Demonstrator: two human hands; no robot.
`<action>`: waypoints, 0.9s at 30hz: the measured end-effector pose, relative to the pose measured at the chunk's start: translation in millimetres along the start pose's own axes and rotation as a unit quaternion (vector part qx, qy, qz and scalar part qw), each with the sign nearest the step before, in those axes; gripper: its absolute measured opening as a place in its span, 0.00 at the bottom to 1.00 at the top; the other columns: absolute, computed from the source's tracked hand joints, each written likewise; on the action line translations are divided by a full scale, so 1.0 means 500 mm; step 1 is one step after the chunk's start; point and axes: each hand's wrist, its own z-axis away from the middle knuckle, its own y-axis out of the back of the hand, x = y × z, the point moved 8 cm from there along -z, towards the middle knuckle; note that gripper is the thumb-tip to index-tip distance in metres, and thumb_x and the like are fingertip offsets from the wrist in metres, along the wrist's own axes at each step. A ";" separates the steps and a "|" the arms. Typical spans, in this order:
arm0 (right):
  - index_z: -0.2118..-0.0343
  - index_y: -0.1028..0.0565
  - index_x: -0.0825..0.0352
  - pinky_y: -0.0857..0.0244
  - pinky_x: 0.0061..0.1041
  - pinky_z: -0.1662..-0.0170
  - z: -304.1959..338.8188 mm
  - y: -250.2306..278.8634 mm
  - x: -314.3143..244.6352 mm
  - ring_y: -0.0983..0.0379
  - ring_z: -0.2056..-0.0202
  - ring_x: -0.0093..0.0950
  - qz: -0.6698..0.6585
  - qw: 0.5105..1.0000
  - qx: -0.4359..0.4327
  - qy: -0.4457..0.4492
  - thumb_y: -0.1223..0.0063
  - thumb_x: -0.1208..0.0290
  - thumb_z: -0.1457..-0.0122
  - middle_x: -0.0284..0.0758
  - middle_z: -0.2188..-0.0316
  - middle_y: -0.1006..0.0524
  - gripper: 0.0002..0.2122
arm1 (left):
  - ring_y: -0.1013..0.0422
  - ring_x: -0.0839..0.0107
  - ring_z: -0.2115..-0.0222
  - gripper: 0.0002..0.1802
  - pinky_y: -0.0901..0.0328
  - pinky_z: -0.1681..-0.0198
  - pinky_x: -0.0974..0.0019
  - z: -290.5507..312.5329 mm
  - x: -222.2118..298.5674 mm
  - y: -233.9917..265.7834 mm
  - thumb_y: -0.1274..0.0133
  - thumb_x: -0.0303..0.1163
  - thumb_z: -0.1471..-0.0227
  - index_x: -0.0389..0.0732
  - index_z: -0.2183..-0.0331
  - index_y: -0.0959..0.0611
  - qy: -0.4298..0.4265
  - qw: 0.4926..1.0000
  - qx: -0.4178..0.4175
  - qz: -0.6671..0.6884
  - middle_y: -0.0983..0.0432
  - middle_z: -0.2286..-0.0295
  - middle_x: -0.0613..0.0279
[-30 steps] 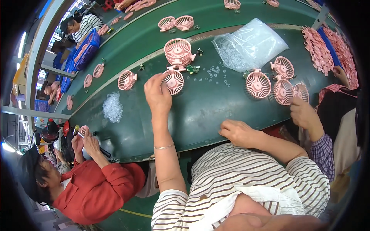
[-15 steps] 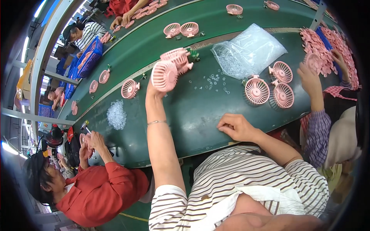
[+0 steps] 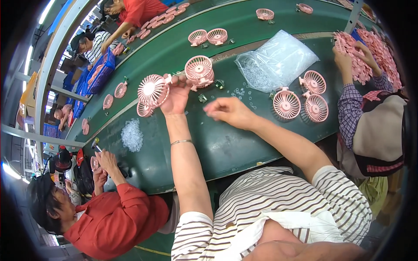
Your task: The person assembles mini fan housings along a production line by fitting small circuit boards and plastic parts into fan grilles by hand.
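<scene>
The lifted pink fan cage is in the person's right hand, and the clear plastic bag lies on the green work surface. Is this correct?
Not quite: the head view shows the lifted pink fan cage in the left hand, not the right hand. The clear plastic bag does lie on the green work surface.

My right grip (image 3: pixel 233 114) looks blurred, perhaps moving; my left grip's (image 3: pixel 175 101) pink fan frame (image 3: pixel 152 90) partly hides another cage (image 3: pixel 144 111).
</scene>
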 end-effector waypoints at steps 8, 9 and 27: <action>0.66 0.25 0.71 0.31 0.18 0.69 -0.046 0.073 -0.020 0.27 0.72 0.19 -0.032 0.990 0.133 -0.026 0.44 0.73 0.46 0.33 0.71 0.23 0.07 | 0.26 0.70 0.71 0.13 0.30 0.69 0.71 0.149 -0.013 -0.167 0.49 0.26 0.48 0.33 0.59 0.27 0.014 0.802 0.065 -0.594 0.26 0.70 0.55; 0.65 0.26 0.72 0.31 0.18 0.68 -0.016 0.086 -0.034 0.27 0.71 0.20 -0.052 0.987 0.148 -0.023 0.45 0.74 0.45 0.34 0.71 0.24 0.07 | 0.27 0.76 0.70 0.17 0.31 0.67 0.73 0.178 -0.065 -0.175 0.47 0.22 0.50 0.34 0.56 0.29 0.115 0.823 0.119 -0.543 0.25 0.68 0.57; 0.65 0.28 0.74 0.30 0.18 0.62 0.140 0.084 0.025 0.26 0.66 0.20 0.065 0.977 0.204 -0.009 0.48 0.80 0.43 0.35 0.69 0.24 0.05 | 0.28 0.71 0.60 0.20 0.34 0.54 0.70 0.308 -0.231 -0.141 0.50 0.18 0.48 0.30 0.52 0.29 -0.076 0.799 0.294 -0.518 0.25 0.60 0.55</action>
